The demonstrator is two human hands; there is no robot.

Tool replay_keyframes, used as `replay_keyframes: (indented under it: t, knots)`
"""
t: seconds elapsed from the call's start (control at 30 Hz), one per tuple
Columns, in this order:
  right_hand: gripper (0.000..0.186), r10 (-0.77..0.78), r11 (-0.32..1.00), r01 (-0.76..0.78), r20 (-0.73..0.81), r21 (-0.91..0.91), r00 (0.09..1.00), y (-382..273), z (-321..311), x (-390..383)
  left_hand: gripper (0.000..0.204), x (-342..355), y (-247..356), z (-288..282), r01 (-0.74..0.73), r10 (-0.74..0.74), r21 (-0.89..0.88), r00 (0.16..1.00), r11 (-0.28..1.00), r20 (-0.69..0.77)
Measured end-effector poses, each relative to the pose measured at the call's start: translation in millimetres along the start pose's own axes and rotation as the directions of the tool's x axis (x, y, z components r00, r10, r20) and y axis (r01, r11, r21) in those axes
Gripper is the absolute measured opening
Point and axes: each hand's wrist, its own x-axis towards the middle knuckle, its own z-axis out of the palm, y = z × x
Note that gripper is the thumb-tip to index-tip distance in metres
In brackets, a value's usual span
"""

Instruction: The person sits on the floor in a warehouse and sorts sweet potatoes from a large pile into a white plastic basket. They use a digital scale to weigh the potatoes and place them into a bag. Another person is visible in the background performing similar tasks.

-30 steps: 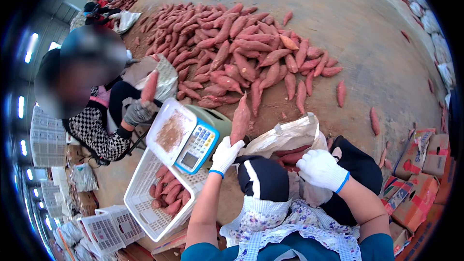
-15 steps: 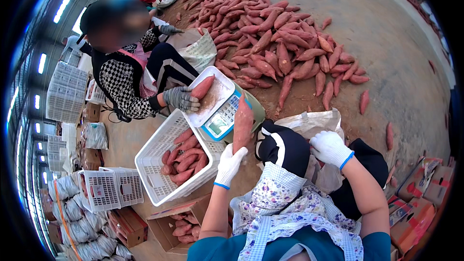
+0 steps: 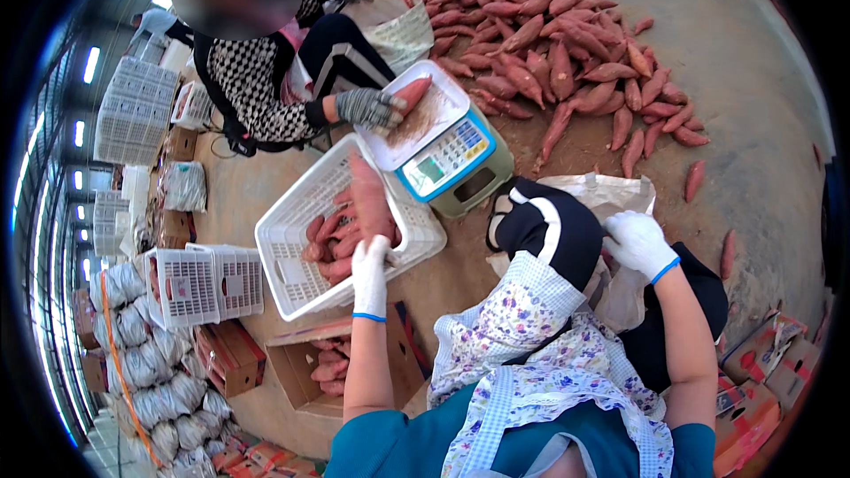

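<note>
Nr L hand point(image 3: 370, 273), crate point(image 3: 288, 257), scale point(image 3: 450, 158), ctn point(image 3: 288, 378)

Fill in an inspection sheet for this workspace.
Surface: concrete floor, dirt-covered around the sweet potato pile.
Job's things: held sweet potato over a white plastic crate containing more; digital scale alongside.
Clutter: loose sweet potato on the floor; cardboard box of sweet potatoes near the crate.
Hands: left hand grips the held sweet potato; right hand at the white sack, grasp unclear.
Cables: none discernible.
Surroundings: co-worker's gloved hand on another sweet potato on the scale; stacked white crates at left.
</note>
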Motion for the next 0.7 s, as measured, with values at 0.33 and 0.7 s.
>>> replay_keyframes:
  t: [0.33,0.7]
  knots:
    - [0.018,0.09,0.996,-0.092,0.114,0.011,0.989,3,7,-9,0.031,98,-78,-136,0.319,-0.681,-0.825,0.725,0.466,-0.104]
    - [0.018,0.181,0.983,-0.185,0.151,0.008,0.972,23,14,-29,0.047,142,-89,-42,0.423,-0.459,-0.345,0.888,0.838,-0.027]
